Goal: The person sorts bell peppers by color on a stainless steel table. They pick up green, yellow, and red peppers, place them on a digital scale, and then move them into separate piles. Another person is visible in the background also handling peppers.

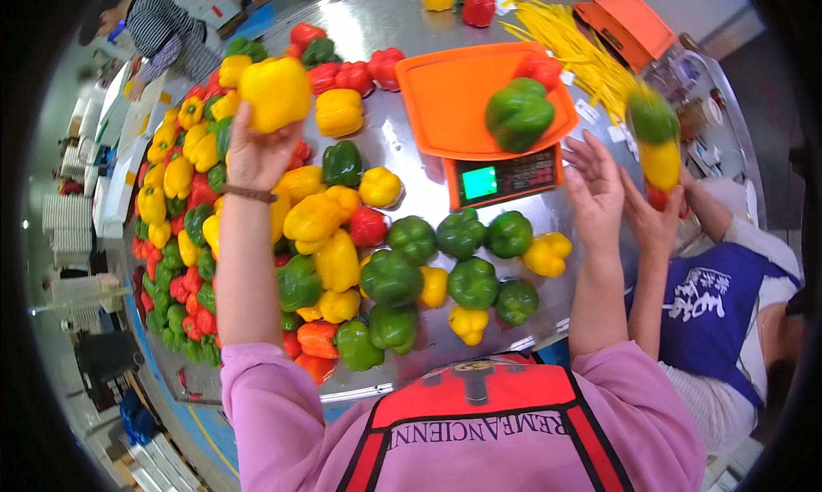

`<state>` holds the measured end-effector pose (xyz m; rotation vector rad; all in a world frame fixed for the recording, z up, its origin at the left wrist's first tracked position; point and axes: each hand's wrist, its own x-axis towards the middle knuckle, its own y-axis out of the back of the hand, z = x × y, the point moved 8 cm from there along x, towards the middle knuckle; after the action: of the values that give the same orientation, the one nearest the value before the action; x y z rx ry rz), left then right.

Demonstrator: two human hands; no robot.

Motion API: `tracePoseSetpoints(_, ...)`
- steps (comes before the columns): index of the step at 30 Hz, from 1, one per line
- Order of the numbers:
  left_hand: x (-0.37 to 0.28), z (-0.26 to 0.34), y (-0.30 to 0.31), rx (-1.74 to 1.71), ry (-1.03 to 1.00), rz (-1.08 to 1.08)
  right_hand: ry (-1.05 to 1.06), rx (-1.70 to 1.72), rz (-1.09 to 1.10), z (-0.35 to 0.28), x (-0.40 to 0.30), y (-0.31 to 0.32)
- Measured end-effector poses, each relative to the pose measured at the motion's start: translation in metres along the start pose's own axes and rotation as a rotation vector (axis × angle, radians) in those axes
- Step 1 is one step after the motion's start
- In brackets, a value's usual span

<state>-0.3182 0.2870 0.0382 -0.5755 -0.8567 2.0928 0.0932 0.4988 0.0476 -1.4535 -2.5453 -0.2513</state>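
My left hand point(264, 146) is raised over the pepper pile, its fingers around a large yellow bell pepper point(275, 94). Empty and with fingers apart, my right hand point(592, 182) hangs beside the near right corner of an orange weighing scale point(505, 178). On the scale's orange tray point(443, 100) sit a green bell pepper point(520, 114) and a red bell pepper point(538, 71), both at the right end. Loose green bell peppers point(462, 234) and a yellow bell pepper point(548, 254) lie on the metal table below the scale.
A co-worker in a blue apron point(709, 312) at right holds a blurred stack of green, yellow and red peppers point(655, 132). Yellow ties point(565, 49) lie beyond the scale. A mixed pepper pile point(186, 235) covers the table's left side. Another person point(167, 36) stands at far left.
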Motion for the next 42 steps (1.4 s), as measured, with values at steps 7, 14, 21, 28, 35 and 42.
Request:
tracePoseSetpoints(7, 0.063, -0.166, -0.109, 0.061, 0.258, -0.126, -0.136, 0.011, 0.069, 0.019, -0.038, 0.040)
tracePoseSetpoints(14, 0.106, -0.213, -0.118, 0.882, -0.156, -0.174, -0.228, -0.036, 0.098, 0.042, -0.066, 0.070)
tracePoseSetpoints(21, 0.087, -0.174, -0.103, 1.441, -0.254, -0.281, -0.271, -0.038, 0.021, 0.058, -0.071, 0.066)
tracePoseSetpoints(28, 0.058, -0.095, -0.051, 0.845, -0.165, 0.130, -0.317, -0.082, -0.026, 0.065, -0.076, 0.059)
tracePoseSetpoints(35, 0.040, -0.057, -0.005, 0.447, -0.119, 0.428, -0.361, -0.084, -0.065, 0.070, -0.075, 0.054)
tracePoseSetpoints(42, 0.041, -0.084, -0.018, 0.406, -0.108, 0.407, -0.354, -0.107, -0.068, 0.068, -0.064, 0.043)
